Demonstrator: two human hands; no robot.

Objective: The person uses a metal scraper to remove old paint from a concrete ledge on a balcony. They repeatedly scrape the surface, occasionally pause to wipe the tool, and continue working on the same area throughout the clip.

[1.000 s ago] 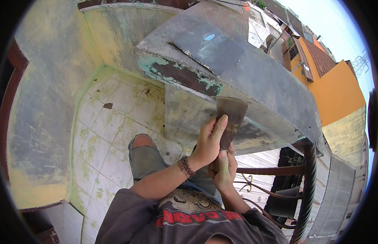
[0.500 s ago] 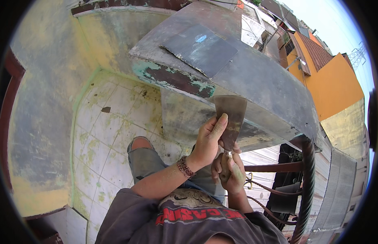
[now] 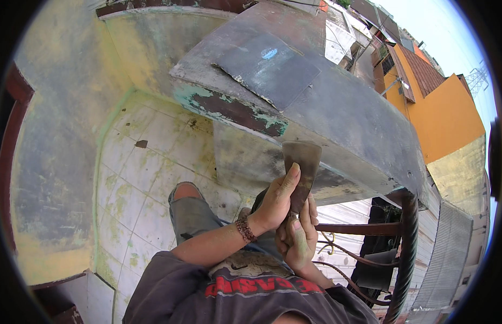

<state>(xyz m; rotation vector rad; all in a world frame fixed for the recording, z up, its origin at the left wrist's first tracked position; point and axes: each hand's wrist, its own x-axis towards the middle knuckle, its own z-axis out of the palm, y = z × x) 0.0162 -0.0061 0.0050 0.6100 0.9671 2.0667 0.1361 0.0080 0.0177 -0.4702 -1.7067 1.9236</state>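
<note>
Both hands hold a flat metal scraper [image 3: 299, 164] upright in front of my chest. My left hand [image 3: 277, 200] presses fingers and thumb against the wide rusty blade. My right hand [image 3: 298, 237] is wrapped around the handle just below, which it hides. The blade's top edge stands close to the side face of a weathered concrete ledge [image 3: 337, 113] with peeling green and dark red paint. A beaded bracelet [image 3: 244, 229] sits on my left wrist.
A dark flat sheet [image 3: 267, 67] lies on top of the ledge. Stained pale floor tiles [image 3: 148, 173] spread below at the left, bounded by a yellowish wall [image 3: 51, 135]. A dark metal railing [image 3: 405, 243] curves at the right. Orange buildings [image 3: 451, 116] stand beyond.
The view has shifted a little, and the scraper with both hands sits slightly lower and more to the right in the picture. The grip on the scraper is unchanged.
</note>
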